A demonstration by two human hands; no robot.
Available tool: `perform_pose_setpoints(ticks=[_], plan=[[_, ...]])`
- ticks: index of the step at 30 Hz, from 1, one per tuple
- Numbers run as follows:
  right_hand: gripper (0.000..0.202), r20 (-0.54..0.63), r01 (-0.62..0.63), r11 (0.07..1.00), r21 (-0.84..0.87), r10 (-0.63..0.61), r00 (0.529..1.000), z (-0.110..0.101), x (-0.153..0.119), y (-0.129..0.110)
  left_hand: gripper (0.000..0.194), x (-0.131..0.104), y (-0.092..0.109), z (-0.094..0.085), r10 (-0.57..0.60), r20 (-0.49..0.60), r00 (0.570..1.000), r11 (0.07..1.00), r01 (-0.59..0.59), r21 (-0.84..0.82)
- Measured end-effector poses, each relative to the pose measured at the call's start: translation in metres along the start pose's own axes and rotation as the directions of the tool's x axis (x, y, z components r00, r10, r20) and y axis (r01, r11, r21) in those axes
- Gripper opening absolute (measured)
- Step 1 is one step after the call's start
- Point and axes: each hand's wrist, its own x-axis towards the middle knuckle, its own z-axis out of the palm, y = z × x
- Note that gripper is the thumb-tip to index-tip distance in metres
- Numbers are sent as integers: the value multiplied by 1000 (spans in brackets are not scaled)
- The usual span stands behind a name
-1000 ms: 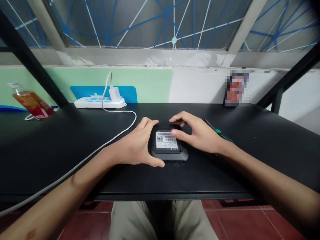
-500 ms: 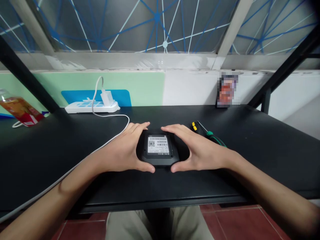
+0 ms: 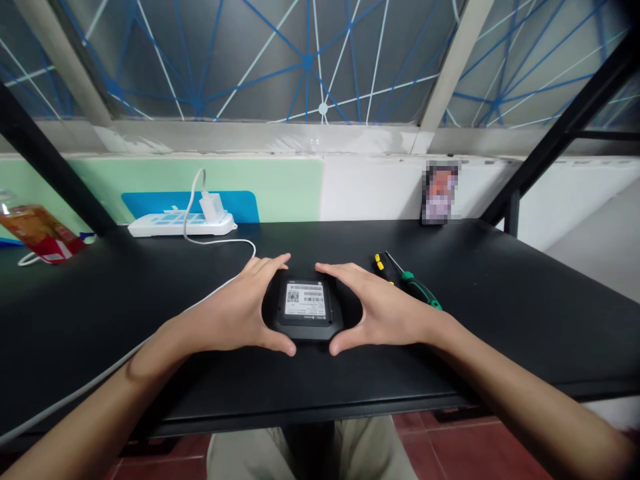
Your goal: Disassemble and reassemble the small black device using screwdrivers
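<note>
Black electronic device lying flat on a black table, near the front edge, printed label face up; laid level, in all likelihood, for stability between two hands. Left hand and right hand curved around opposite sides in mirrored arcs, thumbs by the near edge, fingers beyond the far edge; both spread wide rather than closed on the device, with gaps visible along its flanks. Posture probably suited to steadying from both sides at once; light fingertip contact impossible to tell. Just beyond the right hand, a green-handled screwdriver and a black-and-yellow tool, apparently set within easy reach. By the wall, a white power strip with charger plugged in, presumably feeding the white cable; farther right, a dark upright panel, pixelated and unreadable. Hard to make out: fine print on the label; underside of the device, against the table; kind of black-and-yellow tool, partly masked by the right hand; tilted bottle, cut off at the left.
</note>
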Motion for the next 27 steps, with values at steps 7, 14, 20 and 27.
perform_pose_setpoints(ticks=[7,14,20,27], plan=[[119,40,-17,1000,18,16,999,-1,0,-3,114,-3,0,-1,-8,14,1000,1000,9,-18],[111,28,28,999,45,-29,999,0,0,-7,110,-2,6,-5,28,-17,999,999,-28,15],[111,13,9,998,55,-10,1000,1,0,-12,109,-2,3,-4,67,-23,997,997,-67,30],[105,-6,-37,998,46,37,999,5,-1,-18,103,0,5,-6,104,11,994,988,-105,118]])
